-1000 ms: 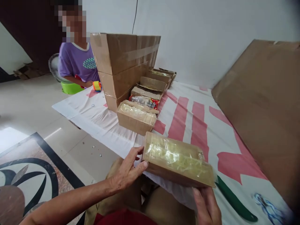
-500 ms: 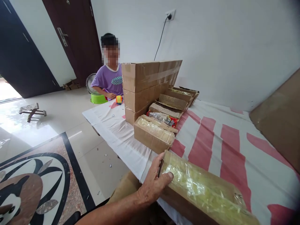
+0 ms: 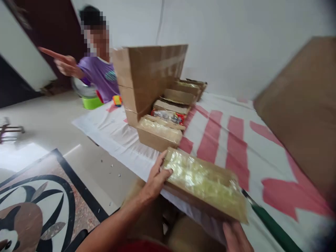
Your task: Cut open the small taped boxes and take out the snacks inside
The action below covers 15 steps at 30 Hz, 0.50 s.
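A long cardboard box point(image 3: 199, 178) rests at the near edge of the table, its top covered with shiny clear film over something yellowish. My left hand point(image 3: 156, 176) grips its left end, thumb on top and fingers round the far side. At the box's near right corner, my right hand point(image 3: 236, 236) is pressed to the lower side, partly cut off by the frame edge. Just right of the box lies a tool with a dark green handle point(image 3: 273, 222) and a thin metal part, mostly hidden beside the box.
Behind stands a wall of stacked cartons point(image 3: 153, 70). Beside it runs a row of smaller boxes, the nearest film-topped box point(image 3: 160, 134) close to a red packet point(image 3: 180, 119). A person in a purple shirt point(image 3: 101, 75) points left. A large cardboard sheet or carton point(image 3: 301, 115) is at right.
My right hand has come into view at the box's right end. The view has shifted, showing the green-handled tool. The other person has raised an arm and points left.
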Tool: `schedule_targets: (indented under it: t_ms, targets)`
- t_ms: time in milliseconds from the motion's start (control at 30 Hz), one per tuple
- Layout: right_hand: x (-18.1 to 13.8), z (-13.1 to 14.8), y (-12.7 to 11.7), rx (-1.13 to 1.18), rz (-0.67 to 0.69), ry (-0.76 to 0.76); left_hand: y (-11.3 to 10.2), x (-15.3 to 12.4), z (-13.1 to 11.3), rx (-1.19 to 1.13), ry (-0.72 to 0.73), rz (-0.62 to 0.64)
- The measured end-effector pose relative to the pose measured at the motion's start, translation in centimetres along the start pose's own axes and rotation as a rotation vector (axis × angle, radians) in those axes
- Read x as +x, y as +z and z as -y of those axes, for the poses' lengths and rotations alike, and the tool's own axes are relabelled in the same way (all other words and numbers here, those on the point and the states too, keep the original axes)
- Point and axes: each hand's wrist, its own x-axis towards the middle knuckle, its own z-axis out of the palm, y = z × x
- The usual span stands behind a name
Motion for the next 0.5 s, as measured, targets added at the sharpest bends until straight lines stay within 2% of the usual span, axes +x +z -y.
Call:
schedule_targets:
  t_ms: [67,200,367,500]
  targets:
    - [-0.4,0.5,-1.3,-0.030,-0.093,0.028,-0.4,0.0,0.8,0.008,0.013,-0.031]
    - [0.7,1.5,-5.2,-0.247,-0.181,-0.059,-1.0,0.2,1.8,0.032,0.014,-0.019]
    - [2.7,0.7,-9.4,-0.608,-0.139,-0.136,-0.6,-0.3,0.9,0.100,0.024,-0.075]
    - [4.0,-0.4,-9.9,-0.929,-0.090,-0.152,0.0,-0.4,0.3,0.086,0.008,-0.076]
